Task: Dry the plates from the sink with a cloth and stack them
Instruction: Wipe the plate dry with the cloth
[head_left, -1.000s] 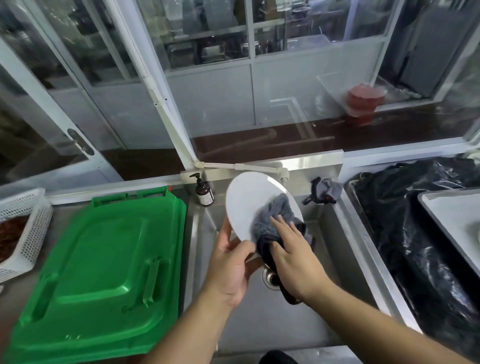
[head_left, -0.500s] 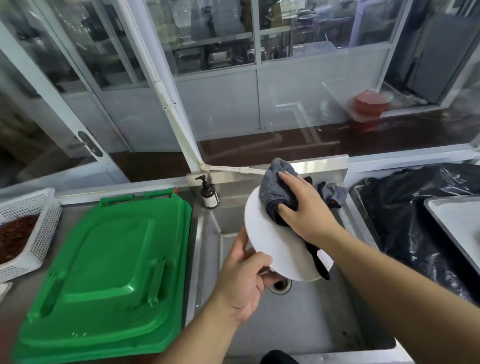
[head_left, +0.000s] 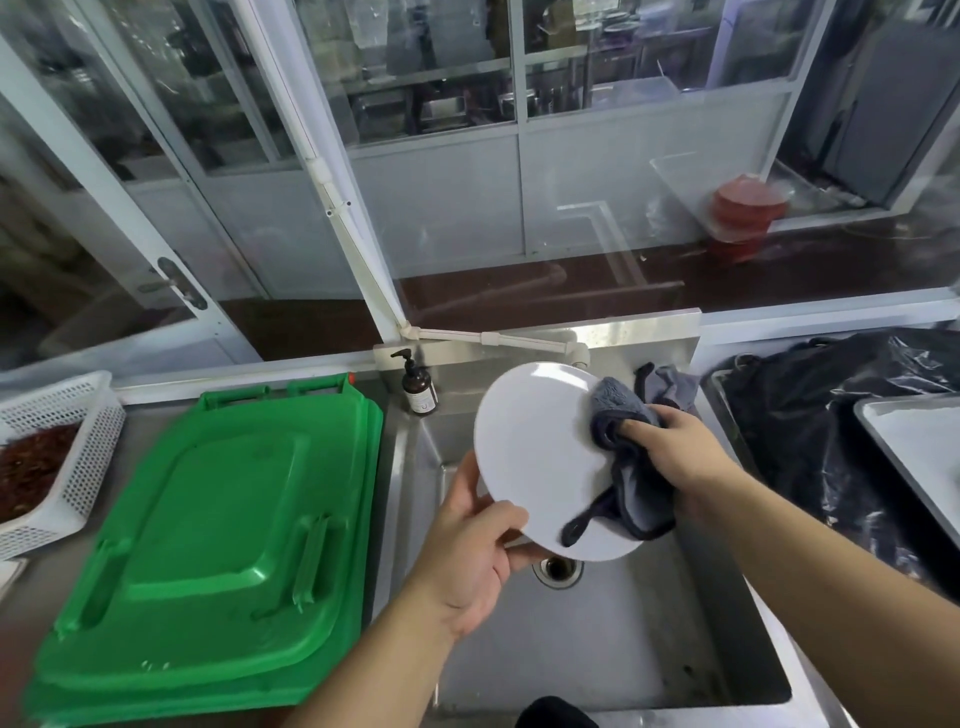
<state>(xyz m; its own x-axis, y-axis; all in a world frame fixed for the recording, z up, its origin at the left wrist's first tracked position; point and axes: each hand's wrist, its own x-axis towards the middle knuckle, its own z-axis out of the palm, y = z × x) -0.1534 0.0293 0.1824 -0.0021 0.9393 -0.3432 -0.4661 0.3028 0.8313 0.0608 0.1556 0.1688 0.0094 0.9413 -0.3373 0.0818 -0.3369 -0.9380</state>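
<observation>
Head view: two hands (head_left: 470, 545) (head_left: 675, 449), one plate (head_left: 535, 452), one cloth (head_left: 631, 467).

Your left hand (head_left: 467, 551) grips the lower edge of the white plate (head_left: 540, 457), held tilted over the sink (head_left: 597, 649). Your right hand (head_left: 675, 447) presses the grey cloth (head_left: 623, 415) against its right side.

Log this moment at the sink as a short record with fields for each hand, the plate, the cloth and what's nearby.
left hand: grips the plate's lower left edge
right hand: holds the cloth against the plate
plate: white, tilted, above the sink
cloth: grey, bunched, end hanging down
nearby: green lid on the left, soap bottle at the sink's back corner
</observation>
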